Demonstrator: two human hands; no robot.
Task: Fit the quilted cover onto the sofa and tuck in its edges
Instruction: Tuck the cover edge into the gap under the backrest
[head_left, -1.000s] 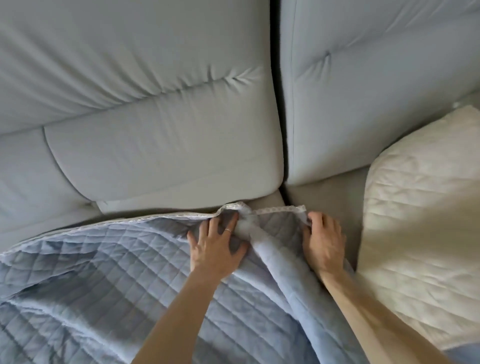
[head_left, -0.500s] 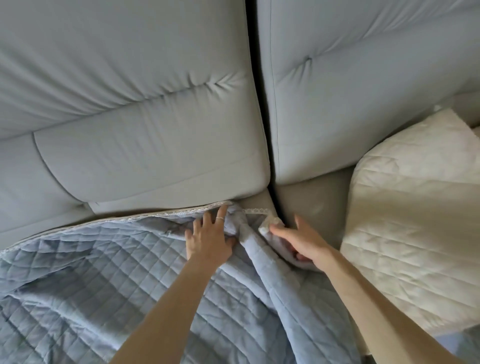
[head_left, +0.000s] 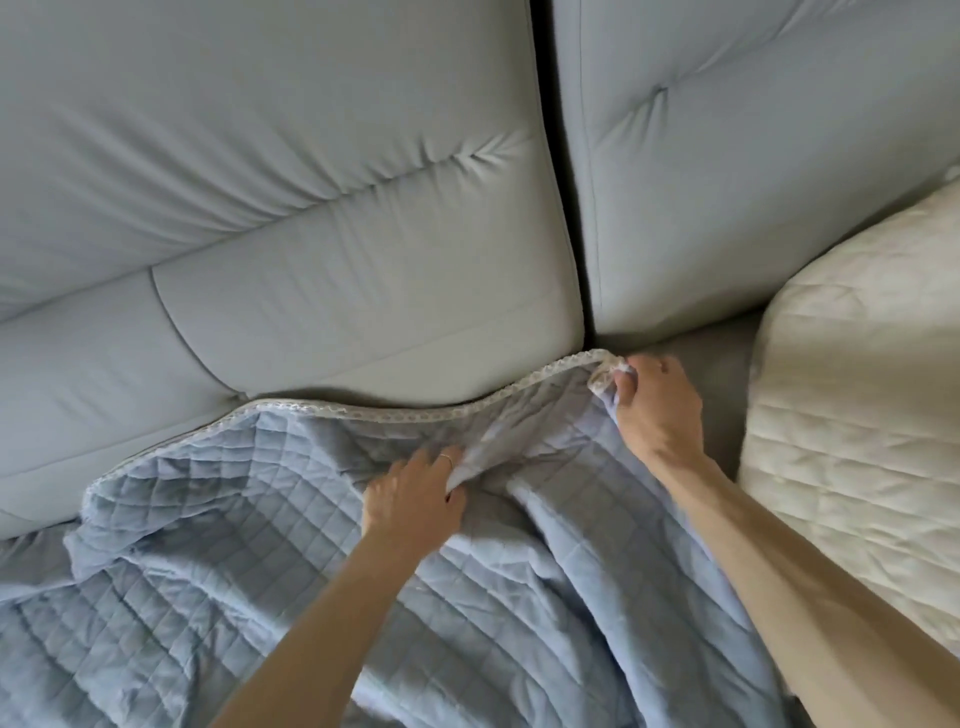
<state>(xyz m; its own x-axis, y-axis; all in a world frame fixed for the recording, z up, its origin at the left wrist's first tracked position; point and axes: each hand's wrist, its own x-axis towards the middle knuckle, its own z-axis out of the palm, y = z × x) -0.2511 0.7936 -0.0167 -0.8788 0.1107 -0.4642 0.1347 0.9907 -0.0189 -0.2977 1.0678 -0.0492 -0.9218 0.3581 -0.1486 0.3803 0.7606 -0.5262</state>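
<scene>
1. Cover: blue-grey, quilted in squares and diamonds. It lies rumpled on the sofa seat, below and to the left of the gap between the two back cushions. Its far edge runs along the foot of the cushion left of the gap and is not yet tucked in. Its corner reaches the foot of the gap.
2. Lace trim: pale, sewn along the cover's far edge, ending at the corner by the foot of the gap.
3. Right hand: just below and right of the gap's foot, back of the hand upward, fingers curled. Thumb and fingers pinch the trimmed corner of the cover. The bare forearm slants down and right, away from the gap.
4. Left hand: below and left of the gap's foot, back upward, fingers curled round a bunched fold of the cover. The bare forearm runs down and left.
5. Ring: thin band on one finger of the left hand.
6. Sofa: grey, with one padded back cushion on each side of the gap.
7. Seat: a bare grey strip, right of the gap's foot.
8. Cream quilted pad: well right of the gap, lying on the seat.
</scene>
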